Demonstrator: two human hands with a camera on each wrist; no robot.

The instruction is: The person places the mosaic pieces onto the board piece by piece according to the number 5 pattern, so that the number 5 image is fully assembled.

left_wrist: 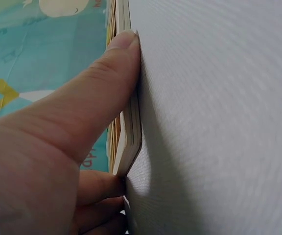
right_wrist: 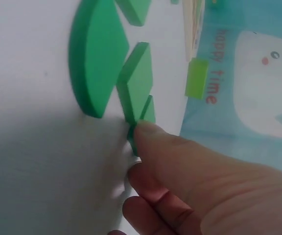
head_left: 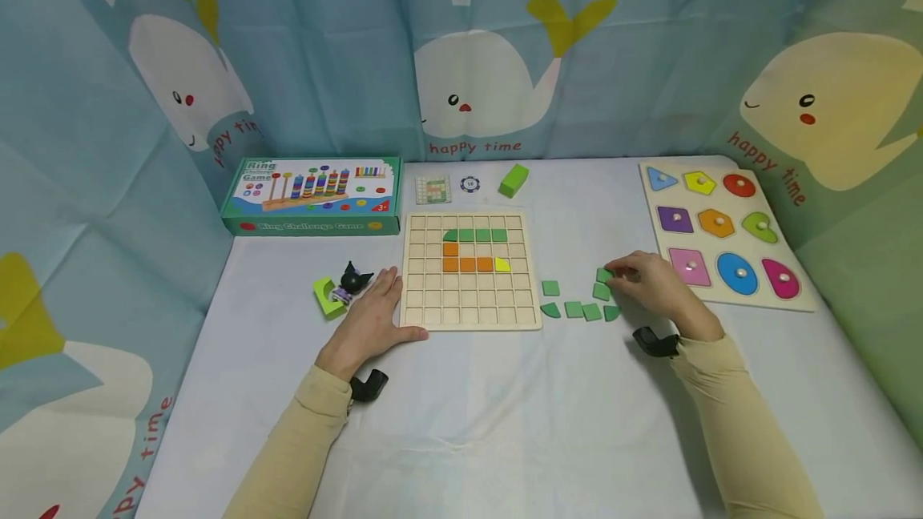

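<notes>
A wooden grid board (head_left: 433,295) lies mid-table with green, orange and yellow tiles set in some squares. My left hand (head_left: 371,327) rests at its near left corner, fingers straight along the left side. In the left wrist view, the thumb (left_wrist: 116,63) presses the board's edge (left_wrist: 129,142). To the right of the board, my right hand (head_left: 652,283) pinches a small green square tile (head_left: 602,275) between thumb and finger. The right wrist view shows that tile (right_wrist: 133,141) partly hidden by the thumb. Several loose green tiles (head_left: 573,309) lie close by, among them a rounded one (right_wrist: 99,58).
A Ring Challenge Game box (head_left: 310,219) stands back left. Nearer lie a light green arched block (head_left: 328,299) and a small black figure (head_left: 353,279). Behind the board are a pattern card (head_left: 433,190), a chip (head_left: 470,184) and a green block (head_left: 513,181). A shape puzzle (head_left: 659,219) lies right.
</notes>
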